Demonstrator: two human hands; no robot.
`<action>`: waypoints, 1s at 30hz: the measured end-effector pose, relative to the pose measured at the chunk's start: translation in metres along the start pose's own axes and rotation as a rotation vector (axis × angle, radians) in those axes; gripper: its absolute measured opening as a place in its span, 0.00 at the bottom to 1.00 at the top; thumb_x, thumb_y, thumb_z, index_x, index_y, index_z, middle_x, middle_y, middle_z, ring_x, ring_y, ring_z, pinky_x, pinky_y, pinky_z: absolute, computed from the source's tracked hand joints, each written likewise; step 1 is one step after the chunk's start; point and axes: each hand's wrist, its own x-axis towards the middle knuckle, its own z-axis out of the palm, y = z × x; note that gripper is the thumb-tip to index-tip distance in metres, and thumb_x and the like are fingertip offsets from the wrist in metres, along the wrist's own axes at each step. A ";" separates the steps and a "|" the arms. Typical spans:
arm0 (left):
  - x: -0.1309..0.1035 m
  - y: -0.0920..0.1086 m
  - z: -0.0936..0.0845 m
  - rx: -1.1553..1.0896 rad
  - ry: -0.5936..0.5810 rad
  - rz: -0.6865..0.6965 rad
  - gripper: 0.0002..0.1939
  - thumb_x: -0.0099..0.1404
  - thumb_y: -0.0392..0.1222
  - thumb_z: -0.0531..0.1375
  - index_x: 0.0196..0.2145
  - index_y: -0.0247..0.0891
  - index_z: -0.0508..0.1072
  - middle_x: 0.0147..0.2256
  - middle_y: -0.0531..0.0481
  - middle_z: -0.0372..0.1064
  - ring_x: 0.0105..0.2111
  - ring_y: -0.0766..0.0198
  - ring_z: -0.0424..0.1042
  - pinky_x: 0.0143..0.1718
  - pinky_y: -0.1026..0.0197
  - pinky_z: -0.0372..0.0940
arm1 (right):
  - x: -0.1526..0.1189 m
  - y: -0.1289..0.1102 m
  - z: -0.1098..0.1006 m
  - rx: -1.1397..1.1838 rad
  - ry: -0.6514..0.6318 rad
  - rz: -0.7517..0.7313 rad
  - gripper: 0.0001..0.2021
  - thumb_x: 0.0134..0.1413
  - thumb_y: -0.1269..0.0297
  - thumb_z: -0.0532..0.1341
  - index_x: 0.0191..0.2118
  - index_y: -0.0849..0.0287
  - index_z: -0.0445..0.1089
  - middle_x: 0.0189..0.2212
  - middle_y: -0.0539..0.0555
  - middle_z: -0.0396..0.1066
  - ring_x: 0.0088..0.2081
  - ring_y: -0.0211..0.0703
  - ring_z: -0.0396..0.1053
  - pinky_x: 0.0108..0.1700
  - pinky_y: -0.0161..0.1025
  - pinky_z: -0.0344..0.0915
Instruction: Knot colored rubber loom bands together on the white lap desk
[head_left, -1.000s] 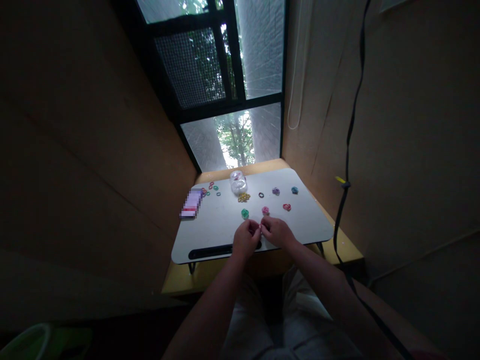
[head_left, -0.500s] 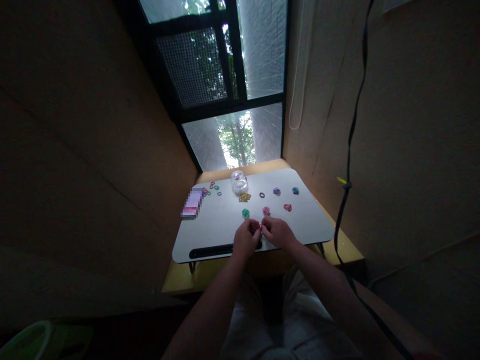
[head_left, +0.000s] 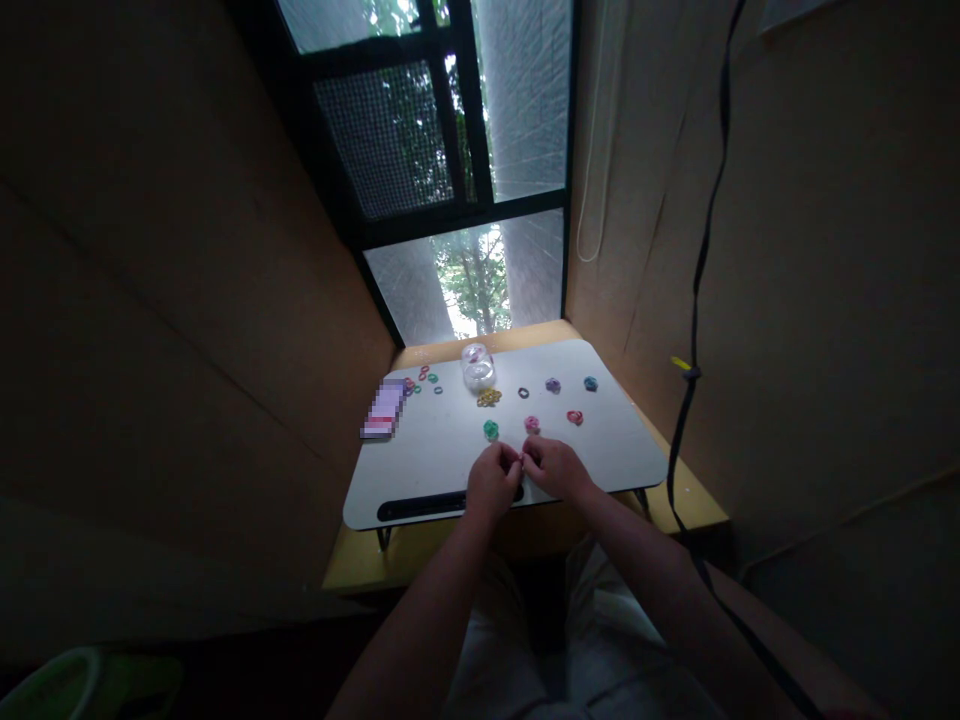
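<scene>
My left hand [head_left: 494, 478] and my right hand [head_left: 553, 466] meet above the front of a white lap table [head_left: 435, 450]. Both are closed in a pinch, fingertips almost touching, on something too small to make out. Just beyond the fingers lies a pink bundle of small rings [head_left: 532, 424], with a green bundle [head_left: 490, 430] to its left and a red one [head_left: 575, 417] to its right. Farther back are a yellow pile [head_left: 489, 397], a dark ring [head_left: 523, 393], a purple bundle [head_left: 553, 385] and a blue bundle [head_left: 591, 383].
A clear jar [head_left: 478, 368] lies behind the yellow pile. Loose colored rings [head_left: 433, 378] and a pixelated phone-like object [head_left: 384, 408] are at the left. A dark slot [head_left: 420, 504] runs along the front edge. A black cord [head_left: 698, 290] hangs at the right.
The view has shifted very slightly. My hands remain pinched together in the same place, with only small finger movement.
</scene>
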 end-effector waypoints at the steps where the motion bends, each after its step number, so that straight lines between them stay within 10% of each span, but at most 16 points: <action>1: 0.000 0.001 0.000 -0.002 -0.003 -0.004 0.05 0.61 0.42 0.57 0.31 0.39 0.69 0.28 0.52 0.69 0.29 0.66 0.67 0.32 0.63 0.58 | 0.000 0.000 0.000 0.001 0.001 0.002 0.05 0.54 0.66 0.56 0.30 0.57 0.68 0.24 0.49 0.69 0.27 0.37 0.65 0.30 0.33 0.51; 30: 0.000 0.000 -0.001 0.051 0.028 -0.044 0.05 0.63 0.43 0.56 0.34 0.40 0.67 0.26 0.54 0.68 0.27 0.65 0.66 0.30 0.64 0.55 | -0.001 0.001 -0.002 0.065 -0.014 -0.028 0.06 0.52 0.67 0.56 0.33 0.57 0.71 0.25 0.51 0.72 0.27 0.39 0.67 0.31 0.33 0.56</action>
